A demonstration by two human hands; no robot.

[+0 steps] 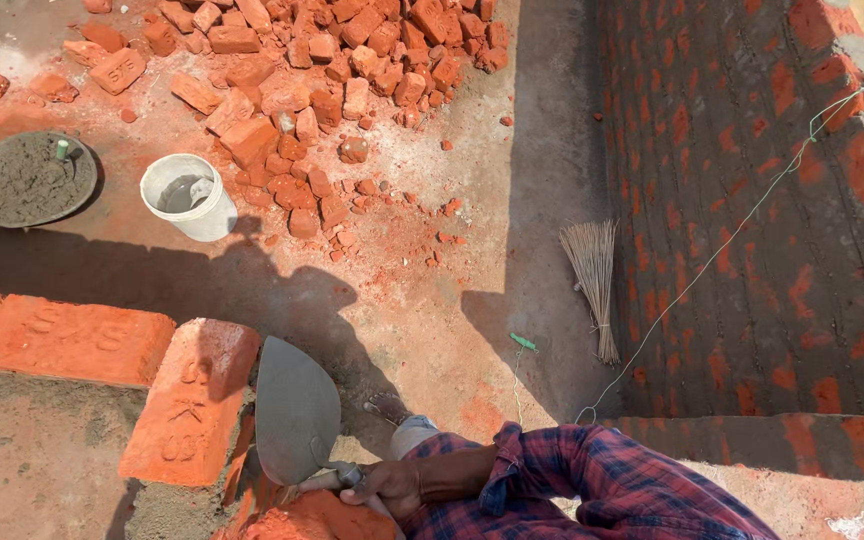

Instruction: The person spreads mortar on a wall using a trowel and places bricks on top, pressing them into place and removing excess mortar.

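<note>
Down at six o'clock, the right hand (389,484), in a plaid sleeve (592,478), has its fingers clenched around the handle of a steel trowel (296,410). The blade rises beside a tilted red brick (192,400) on the wall top. At ten o'clock sit a mortar pan (27,180) and a white bucket (187,197). The left hand is out of sight.

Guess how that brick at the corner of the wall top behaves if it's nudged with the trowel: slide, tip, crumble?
The corner brick looks solid and blocky, so probably heavy and stiff. It lies flat on its broad face, so tipping seems unlikely; it would more likely slide, and its end sits near the wall's edge. Broken pieces in the rubble pile suggest it could chip under a hard knock from the trowel.
</note>
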